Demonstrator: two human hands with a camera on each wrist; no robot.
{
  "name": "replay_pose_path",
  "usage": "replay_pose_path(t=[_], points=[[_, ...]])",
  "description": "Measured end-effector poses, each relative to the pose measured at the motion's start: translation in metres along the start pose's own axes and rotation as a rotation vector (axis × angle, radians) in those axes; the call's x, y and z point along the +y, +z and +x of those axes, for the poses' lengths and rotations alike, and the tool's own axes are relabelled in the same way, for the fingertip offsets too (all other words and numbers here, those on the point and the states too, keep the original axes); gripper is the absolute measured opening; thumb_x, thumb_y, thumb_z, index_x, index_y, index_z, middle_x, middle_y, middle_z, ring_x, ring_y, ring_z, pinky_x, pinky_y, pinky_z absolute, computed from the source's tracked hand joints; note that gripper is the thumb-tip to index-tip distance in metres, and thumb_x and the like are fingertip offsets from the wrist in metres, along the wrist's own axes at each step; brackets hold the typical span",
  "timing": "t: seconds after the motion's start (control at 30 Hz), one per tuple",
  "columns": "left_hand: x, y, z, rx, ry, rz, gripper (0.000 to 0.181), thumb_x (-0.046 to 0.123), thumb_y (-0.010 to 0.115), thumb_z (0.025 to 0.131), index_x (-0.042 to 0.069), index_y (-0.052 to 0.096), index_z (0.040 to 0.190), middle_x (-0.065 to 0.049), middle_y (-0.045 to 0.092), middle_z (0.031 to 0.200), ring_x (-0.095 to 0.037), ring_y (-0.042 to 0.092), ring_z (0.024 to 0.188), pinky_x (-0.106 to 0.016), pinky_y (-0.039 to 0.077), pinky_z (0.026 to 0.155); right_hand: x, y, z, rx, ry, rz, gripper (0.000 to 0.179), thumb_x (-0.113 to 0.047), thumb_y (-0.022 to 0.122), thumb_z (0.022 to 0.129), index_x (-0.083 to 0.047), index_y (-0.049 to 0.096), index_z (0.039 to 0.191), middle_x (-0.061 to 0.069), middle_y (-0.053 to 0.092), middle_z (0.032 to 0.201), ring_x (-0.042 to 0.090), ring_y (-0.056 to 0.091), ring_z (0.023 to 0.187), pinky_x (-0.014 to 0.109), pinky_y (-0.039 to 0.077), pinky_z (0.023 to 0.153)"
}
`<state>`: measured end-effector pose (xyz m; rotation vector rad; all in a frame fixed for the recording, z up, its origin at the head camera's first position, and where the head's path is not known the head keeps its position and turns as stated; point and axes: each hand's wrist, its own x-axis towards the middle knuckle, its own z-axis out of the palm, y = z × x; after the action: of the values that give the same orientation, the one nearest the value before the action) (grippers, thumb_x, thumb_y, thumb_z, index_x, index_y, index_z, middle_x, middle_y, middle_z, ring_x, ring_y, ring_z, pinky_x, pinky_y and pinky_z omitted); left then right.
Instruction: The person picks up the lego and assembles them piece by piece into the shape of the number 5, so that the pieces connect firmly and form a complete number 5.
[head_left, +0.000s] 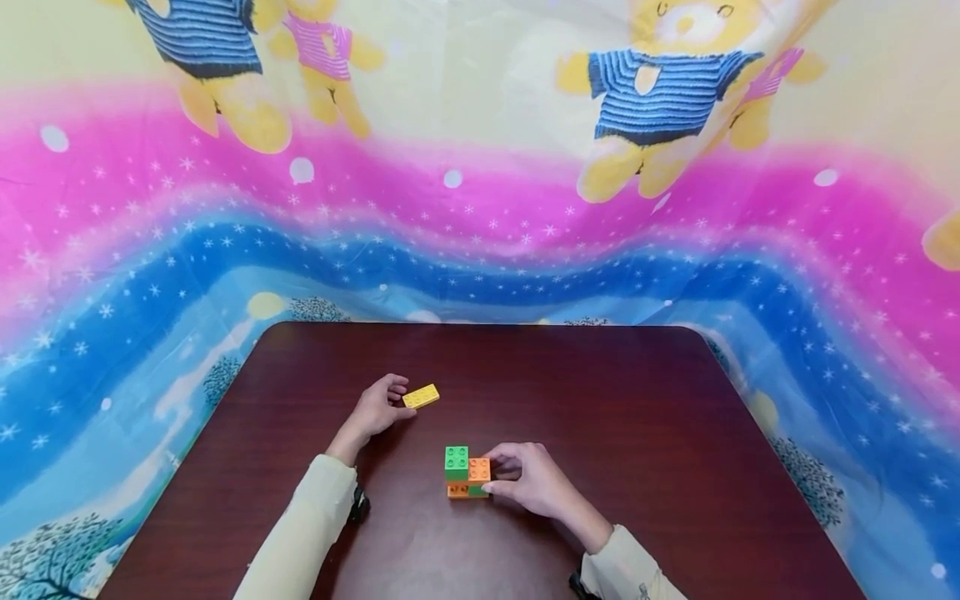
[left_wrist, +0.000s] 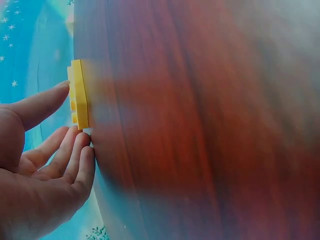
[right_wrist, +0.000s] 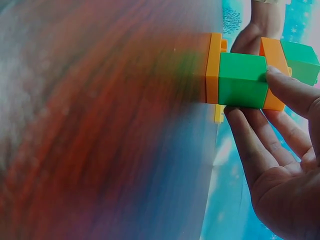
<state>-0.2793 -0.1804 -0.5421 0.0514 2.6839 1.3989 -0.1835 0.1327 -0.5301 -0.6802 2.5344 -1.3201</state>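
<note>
Stack of toy blocks (head_left: 478,472) standing upright at the near middle of the surface (head_left: 637,400), with orange base plate (right_wrist: 213,75) at the bottom, lower green block (right_wrist: 242,80) on it, then orange upper block (right_wrist: 273,96) and, over its left end, top green block (head_left: 457,463). Right hand (head_left: 534,483) at the right side of this stack, pinching it between thumb and fingers, thumb tip near the joint of lower green block and orange upper block. Left hand (head_left: 375,408) farther away, to the left, with thumb and fingers apart around one end of yellow brick (head_left: 422,397); light touch only or true pinch, not possible to tell from these views. Yellow brick apart from the stack, on the surface or a little above it, also hard to tell. Weakest place, by judgement: the overhanging left part of the stack. Under the end with top green block, only open space down to the studs of orange base plate; so, in case of strong push from above there, possible opening of the joint and falling of top green block. With too loose pinch of right hand, possible sliding or turning of the stack on the shiny surface; with too hard one, possible twisting of its joints. At left hand, possible slip or swing of yellow brick, because of contact near one end only.
</note>
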Motion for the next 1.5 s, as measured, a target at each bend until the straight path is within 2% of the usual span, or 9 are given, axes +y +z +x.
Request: replay_pose_path(t=[0.23,0.57,0.83,1.0,1.3,1.5], points=[[0.002,0.006,0.006,0.004,-0.049,0.004,0.049,0.006,0.08,0.089,0.002,0.061,0.133,-0.019,0.063,0.127,-0.032,0.059,0.112,-0.048,0.052,0.099,0.0,-0.002,0.001,-0.013,0.011,0.003,0.032,-0.016,0.089,0.083,-0.014,0.076,0.112,0.004,0.077,0.11,0.018,0.075,0.095,0.034,0.061,0.084],[0.008,0.01,0.009,0.022,-0.045,0.051,0.033,0.005,0.08,0.089,0.002,0.067,0.119,-0.017,0.066,0.118,-0.028,0.061,0.103,-0.045,0.054,0.093,0.002,-0.002,0.0,-0.012,0.014,0.002,0.033,-0.017,0.089,0.083,-0.014,0.076,0.113,0.004,0.076,0.111,0.016,0.074,0.095,0.035,0.061,0.085],[0.008,0.01,0.009,0.02,-0.05,0.062,0.029,0.007,0.077,0.092,0.003,0.069,0.12,-0.016,0.067,0.119,-0.029,0.062,0.105,-0.046,0.053,0.095,0.0,-0.002,0.001,-0.016,0.038,0.01,0.032,-0.017,0.088,0.084,-0.013,0.076,0.113,0.005,0.077,0.112,0.018,0.075,0.096,0.037,0.062,0.085],[0.009,0.012,0.007,0.013,-0.042,0.067,0.028,0.009,0.076,0.094,0.003,0.069,0.12,-0.016,0.067,0.118,-0.029,0.063,0.106,-0.046,0.054,0.094,0.0,-0.002,-0.001,-0.022,0.06,0.014,0.033,-0.018,0.088,0.084,-0.014,0.076,0.115,0.004,0.077,0.113,0.016,0.075,0.097,0.035,0.062,0.085],[0.017,0.014,0.0,0.015,0.013,0.064,0.028,0.01,0.075,0.095,0.003,0.07,0.121,-0.014,0.068,0.117,-0.028,0.064,0.106,-0.046,0.055,0.094,-0.001,-0.003,-0.002,-0.015,0.031,0.011,0.033,-0.018,0.087,0.085,-0.013,0.076,0.115,0.003,0.077,0.112,0.017,0.075,0.097,0.033,0.062,0.084],[0.018,0.013,-0.006,-0.006,0.032,0.044,0.029,0.013,0.075,0.096,0.006,0.07,0.124,-0.012,0.066,0.121,-0.027,0.063,0.107,-0.046,0.055,0.095,-0.001,-0.001,-0.001,-0.012,0.03,0.021,0.032,-0.018,0.088,0.084,-0.014,0.077,0.114,0.005,0.077,0.112,0.019,0.075,0.096,0.035,0.062,0.085]])
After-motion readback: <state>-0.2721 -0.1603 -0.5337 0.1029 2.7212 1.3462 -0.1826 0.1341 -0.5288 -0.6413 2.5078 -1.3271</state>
